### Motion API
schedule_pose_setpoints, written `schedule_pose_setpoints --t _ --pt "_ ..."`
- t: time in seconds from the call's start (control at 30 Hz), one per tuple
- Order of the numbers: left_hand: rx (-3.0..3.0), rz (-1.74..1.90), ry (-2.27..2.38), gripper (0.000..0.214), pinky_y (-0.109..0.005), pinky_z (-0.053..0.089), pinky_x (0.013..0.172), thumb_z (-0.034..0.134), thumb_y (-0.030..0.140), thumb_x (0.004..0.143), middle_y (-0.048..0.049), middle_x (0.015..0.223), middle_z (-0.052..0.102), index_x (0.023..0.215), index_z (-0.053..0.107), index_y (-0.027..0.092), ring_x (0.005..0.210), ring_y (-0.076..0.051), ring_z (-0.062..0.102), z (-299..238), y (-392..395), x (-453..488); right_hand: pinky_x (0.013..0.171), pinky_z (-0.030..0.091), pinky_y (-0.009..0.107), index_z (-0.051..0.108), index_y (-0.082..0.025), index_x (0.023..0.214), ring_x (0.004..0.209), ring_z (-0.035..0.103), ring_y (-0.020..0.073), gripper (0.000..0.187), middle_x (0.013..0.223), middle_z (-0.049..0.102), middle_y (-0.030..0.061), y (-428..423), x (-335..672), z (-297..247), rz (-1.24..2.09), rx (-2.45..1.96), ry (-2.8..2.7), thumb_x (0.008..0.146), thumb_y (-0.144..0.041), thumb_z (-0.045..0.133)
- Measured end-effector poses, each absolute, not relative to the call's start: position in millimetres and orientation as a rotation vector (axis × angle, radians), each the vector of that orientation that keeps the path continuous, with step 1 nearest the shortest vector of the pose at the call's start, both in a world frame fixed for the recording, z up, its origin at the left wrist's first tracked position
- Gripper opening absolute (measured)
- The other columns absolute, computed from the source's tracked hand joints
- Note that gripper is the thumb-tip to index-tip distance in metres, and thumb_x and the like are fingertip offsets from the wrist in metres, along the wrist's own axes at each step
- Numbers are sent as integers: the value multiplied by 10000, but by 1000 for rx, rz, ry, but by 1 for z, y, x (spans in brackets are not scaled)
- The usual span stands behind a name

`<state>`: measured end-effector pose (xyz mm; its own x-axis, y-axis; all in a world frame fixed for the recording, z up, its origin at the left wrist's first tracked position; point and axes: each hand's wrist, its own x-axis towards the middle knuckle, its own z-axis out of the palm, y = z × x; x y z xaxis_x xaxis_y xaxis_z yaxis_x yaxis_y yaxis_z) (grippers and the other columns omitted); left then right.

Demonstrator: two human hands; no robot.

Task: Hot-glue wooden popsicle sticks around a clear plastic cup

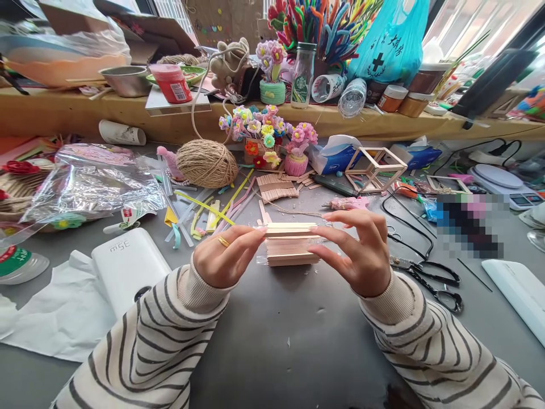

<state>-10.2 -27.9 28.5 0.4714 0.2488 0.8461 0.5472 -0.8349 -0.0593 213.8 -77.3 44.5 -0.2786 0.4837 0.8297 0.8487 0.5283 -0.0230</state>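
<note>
Near the table's middle, the left hand [223,258] and right hand [361,255] pinch the ends of a stack of wooden sticks [292,244], probably light, stiff and brittle (best gripped by the ends).

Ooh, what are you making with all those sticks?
A person in a striped sweater holds a small stack of flat pale wooden craft sticks just above the grey table. The left hand pinches one end, the right hand the other. Behind lie a ball of brown twine, pipe-cleaner flowers and black scissors.
</note>
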Motion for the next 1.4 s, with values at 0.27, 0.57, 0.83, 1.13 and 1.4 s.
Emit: schedule_pose_setpoints --t 0.27,0.57,0.83,1.13,1.4 --pt "-2398 -1258 -665 242 -194 476 525 609 82 723 -44 727 680 948 555 153 589 -110 619 29 -28 -10 828 442 329 637 -229 908 905 474 188 224 956 586 49 -77 216 47 -654 -1053 -1963 688 -220 680" --pt "-2421 -1254 -664 261 -197 473 520 619 72 710 -51 731 680 954 555 140 588 -112 615 27 -29 -11 803 443 324 641 -242 847 889 487 176 147 938 596 33 -77 215 47 -647 -1088 -1929 705 -208 663" --pt "-2435 -1248 -674 254 -195 471 527 612 82 720 -46 744 682 959 554 148 597 -111 615 27 -29 -11 796 451 318 639 -240 838 867 492 168 147 908 597 23 -77 218 45 -595 -1068 -1940 699 -202 669" --pt "-2475 -1227 -687 275 -214 482 534 630 100 714 -55 754 684 974 552 148 602 -124 620 25 -28 -11 782 463 334 647 -284 846 860 503 172 154 890 594 15 -76 223 43 -492 -1074 -1937 712 -209 655" --pt "-2486 -1208 -692 259 -215 484 532 640 129 716 -49 749 679 961 556 149 595 -124 620 24 -27 -13 778 458 350 649 -277 834 839 510 173 167 870 601 12 -76 225 41 -426 -1071 -1916 696 -185 668"
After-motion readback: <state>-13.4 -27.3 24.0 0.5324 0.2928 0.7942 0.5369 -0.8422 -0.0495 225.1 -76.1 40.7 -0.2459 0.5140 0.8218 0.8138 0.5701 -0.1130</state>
